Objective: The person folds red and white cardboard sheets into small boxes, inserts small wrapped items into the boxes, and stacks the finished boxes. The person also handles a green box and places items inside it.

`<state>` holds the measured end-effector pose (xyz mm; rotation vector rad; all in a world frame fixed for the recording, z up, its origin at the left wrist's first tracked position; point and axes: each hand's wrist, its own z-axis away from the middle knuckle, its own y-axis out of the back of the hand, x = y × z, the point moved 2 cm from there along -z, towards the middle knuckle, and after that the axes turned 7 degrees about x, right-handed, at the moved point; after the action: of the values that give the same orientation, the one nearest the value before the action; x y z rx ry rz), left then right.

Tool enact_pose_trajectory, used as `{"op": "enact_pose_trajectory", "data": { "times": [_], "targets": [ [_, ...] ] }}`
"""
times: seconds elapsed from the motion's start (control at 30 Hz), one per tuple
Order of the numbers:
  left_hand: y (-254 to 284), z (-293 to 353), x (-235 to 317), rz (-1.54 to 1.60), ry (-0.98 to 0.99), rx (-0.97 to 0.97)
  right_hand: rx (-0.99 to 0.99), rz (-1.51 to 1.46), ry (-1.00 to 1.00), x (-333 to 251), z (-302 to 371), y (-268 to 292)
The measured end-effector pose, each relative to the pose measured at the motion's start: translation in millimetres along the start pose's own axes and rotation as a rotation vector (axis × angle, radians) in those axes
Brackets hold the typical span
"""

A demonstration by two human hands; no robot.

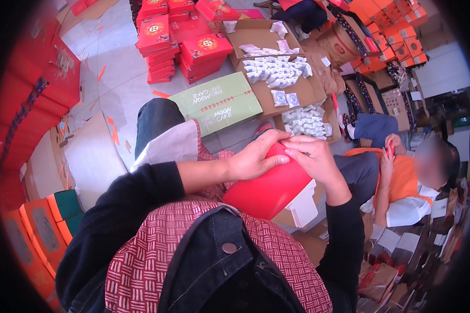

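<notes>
A glossy red cardboard box (263, 190) with white flaps at its lower right rests against my lap, tilted. My left hand (258, 156) grips its upper edge, the thumb lying over the red face. On the right side of the same edge, my right hand (313, 159) is closed, its fingertips meeting those of the left. The fingers hide the box's far edge, so I cannot tell what they do there. Just beyond my hands are small wrapped packets (304, 122) in an open brown carton.
A green carton (216, 104) lies ahead of my knee, beside an open tray (274, 107) of wrapped packets. Red boxes (156, 39) are stacked farther off. Large red cartons (31, 99) line the left. A seated person in orange (402, 175) works close on my right.
</notes>
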<state>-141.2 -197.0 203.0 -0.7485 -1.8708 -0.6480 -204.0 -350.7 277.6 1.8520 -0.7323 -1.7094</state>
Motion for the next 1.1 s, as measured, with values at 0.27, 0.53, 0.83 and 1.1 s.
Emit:
{"op": "enact_pose_trajectory", "data": {
  "times": [0.27,0.53,0.83,1.1],
  "targets": [
    [3.5,-1.1,-10.5,0.037,0.068,0.057,0.264,-0.720,-0.400,34.3,57.5,21.7],
    [-0.5,-0.6,-15.5,0.019,0.120,0.055,0.540,-0.688,-0.583,35.4,67.4,-18.8],
    [3.9,2.9,-15.7,0.289,0.354,-0.076,0.724,-0.327,-0.244,13.0,80.1,-54.8],
    [5.0,1.3,-21.9,0.236,0.113,-0.132,0.797,-0.373,-0.212,20.3,84.2,-70.5]
  ]
}}
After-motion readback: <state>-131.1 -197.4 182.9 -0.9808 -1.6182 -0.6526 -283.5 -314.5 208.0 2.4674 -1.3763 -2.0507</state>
